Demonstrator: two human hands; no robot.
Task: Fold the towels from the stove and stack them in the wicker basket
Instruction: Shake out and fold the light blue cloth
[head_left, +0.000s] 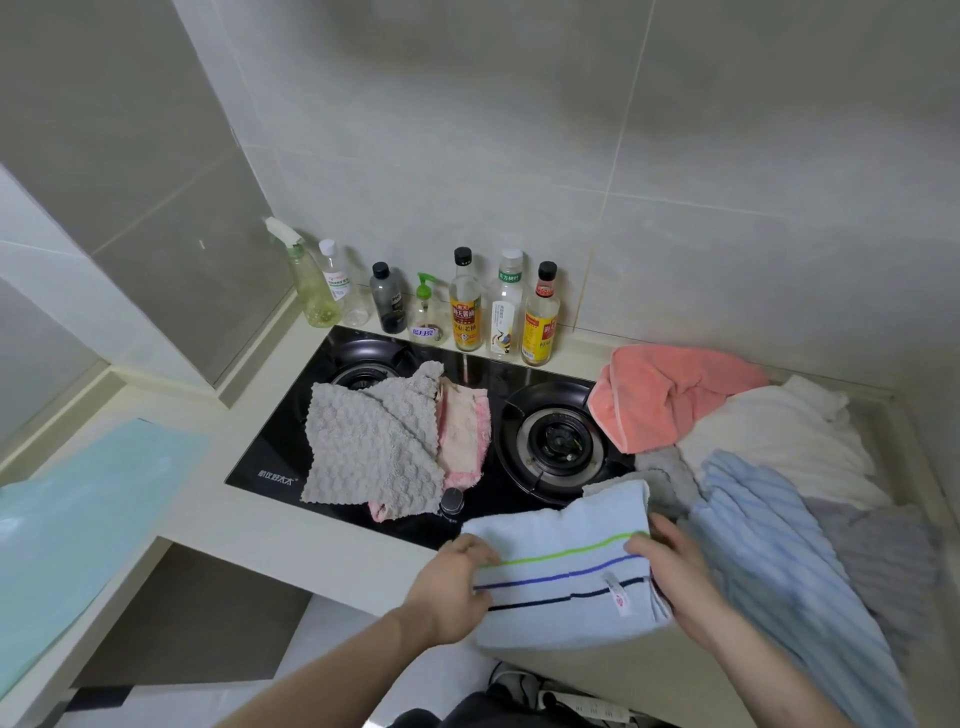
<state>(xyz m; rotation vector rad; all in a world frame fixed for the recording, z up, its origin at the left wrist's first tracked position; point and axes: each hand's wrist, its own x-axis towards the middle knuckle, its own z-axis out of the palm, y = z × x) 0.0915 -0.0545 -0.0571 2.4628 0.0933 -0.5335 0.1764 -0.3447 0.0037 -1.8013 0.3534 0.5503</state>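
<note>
Towel with green, blue and dark stripes (563, 566) sits at the counter's front edge, partly over the stove (478, 374), folded. Left hand (452, 587) grips its left end, right hand (675, 571) clasps its right end. Beyond, grey cloth (369, 447) lies mid-stove; coral towel (670, 400) at the right rear.

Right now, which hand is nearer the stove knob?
Left. The left hand grips the striped towel's left edge just below the knob; the right hand holds the towel's right edge, farther off to the right.
</note>
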